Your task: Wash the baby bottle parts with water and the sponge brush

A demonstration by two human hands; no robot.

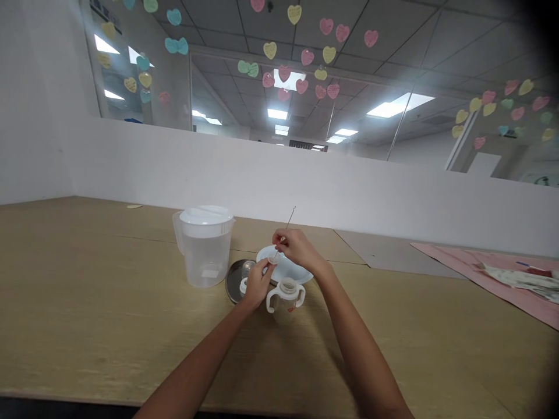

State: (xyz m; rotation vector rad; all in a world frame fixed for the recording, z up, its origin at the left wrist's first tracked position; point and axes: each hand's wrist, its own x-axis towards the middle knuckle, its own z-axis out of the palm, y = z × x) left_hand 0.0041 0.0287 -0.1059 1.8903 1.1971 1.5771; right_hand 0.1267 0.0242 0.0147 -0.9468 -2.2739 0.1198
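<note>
My right hand (293, 244) pinches a thin wire rod (290, 217) that slants upward, its top end slightly bent. The rod's lower end reaches a small translucent round piece (273, 259), which the fingers of my left hand (259, 281) grip. Whether the rod goes inside that piece is too small to tell. Just below both hands stands an uncapped baby bottle (287, 305) with two white handles. Behind them lies a pale bowl (297, 272). Partly covered by my left hand, a round metal tray (233, 281) holds a clear dome-shaped cap (247, 267) and a white ring (243, 286).
A large translucent pitcher (207, 256) with a white lid stands left of the tray. At the far right, a pink cloth (476, 272) carries a patterned cloth item (519, 279). A white wall (262, 174) with windows above rises behind the wooden table (109, 302).
</note>
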